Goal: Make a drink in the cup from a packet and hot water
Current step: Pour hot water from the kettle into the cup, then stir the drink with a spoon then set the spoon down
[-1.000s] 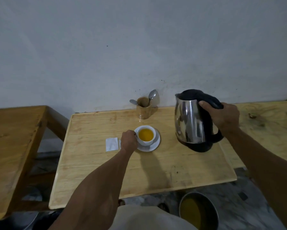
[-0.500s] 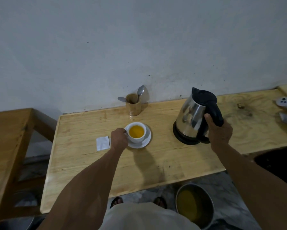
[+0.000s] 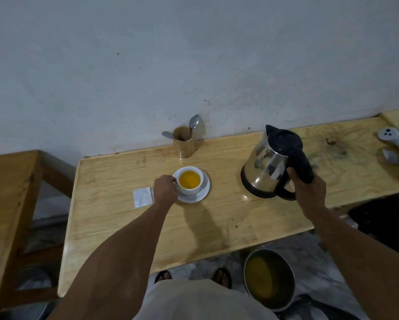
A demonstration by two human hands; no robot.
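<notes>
A white cup filled with yellow-orange liquid stands on a white saucer near the middle of the wooden table. My left hand is closed on the cup's handle at its left side. A white packet lies flat just left of that hand. To the right, a steel kettle with a black lid rests on the table, and my right hand grips its black handle.
A small wooden holder with two spoons stands at the wall behind the cup. A white controller lies at the far right. A metal pot of yellowish liquid sits on the floor below the table edge. Another wooden table is at left.
The kettle has gone from lifted near the cup to standing on the table farther right, my right hand still on its handle. My left hand has stayed on the cup.
</notes>
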